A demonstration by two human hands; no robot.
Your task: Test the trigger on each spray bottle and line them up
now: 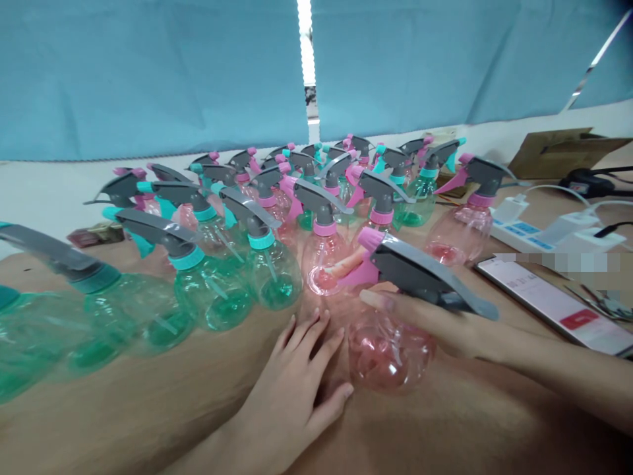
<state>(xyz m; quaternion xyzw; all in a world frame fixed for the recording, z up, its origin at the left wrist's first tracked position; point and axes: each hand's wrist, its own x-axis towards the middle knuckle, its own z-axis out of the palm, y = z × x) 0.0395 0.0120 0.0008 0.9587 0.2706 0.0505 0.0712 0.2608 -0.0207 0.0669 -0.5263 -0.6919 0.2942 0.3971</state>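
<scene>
My right hand point(445, 323) is wrapped round the neck of a pink spray bottle point(390, 356) with a grey and pink trigger head. Its index finger reaches past the pink trigger, and the bottle stands close to upright over the table. Left of that bottle, my left hand point(297, 376) lies palm down on the tabletop, fingers spread, holding nothing. Just beyond the fingertips are a pink-collared spray bottle point(324, 257) and a green spray bottle point(277, 274) with a turquoise collar.
Several more green and pink spray bottles crowd the table point(208, 415) toward the back and left. At the right lie a phone point(558, 303) with a lit screen and a white power strip point(524, 231) with plugs and cables. Behind them is an open cardboard box point(554, 155); a blue curtain point(173, 72) hangs beyond.
</scene>
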